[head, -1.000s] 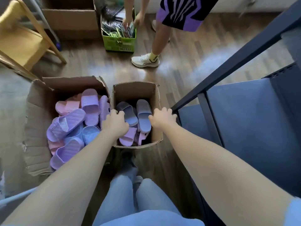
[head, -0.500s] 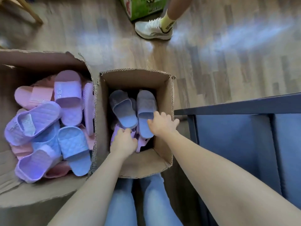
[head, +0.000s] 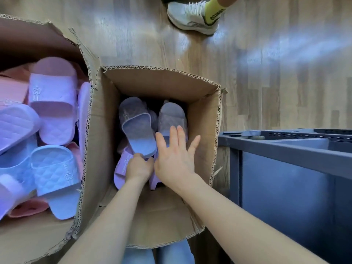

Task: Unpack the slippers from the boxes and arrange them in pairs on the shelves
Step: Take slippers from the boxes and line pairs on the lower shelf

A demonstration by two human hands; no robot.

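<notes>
A small open cardboard box (head: 162,80) sits on the floor in front of me with two grey-blue slippers and lilac ones beneath. My left hand (head: 138,167) is deep in the box, fingers curled round the heel of the left grey-blue slipper (head: 136,128). My right hand (head: 174,159) hovers with fingers spread over the right grey-blue slipper (head: 171,116), holding nothing. A lilac slipper (head: 122,168) lies under my left hand. A larger box (head: 38,35) on the left holds several lilac, blue and pink slippers. The dark metal shelf (head: 285,149) stands at right.
Another person's white sneaker (head: 192,16) stands on the wooden floor beyond the small box. My own legs in jeans (head: 158,256) are below the box. The shelf's frame edge runs close to the small box's right wall.
The view has closed in on the small box. My left hand has gone deeper and taken the left slipper's heel. My right hand has opened, fingers spread over the right slipper.
</notes>
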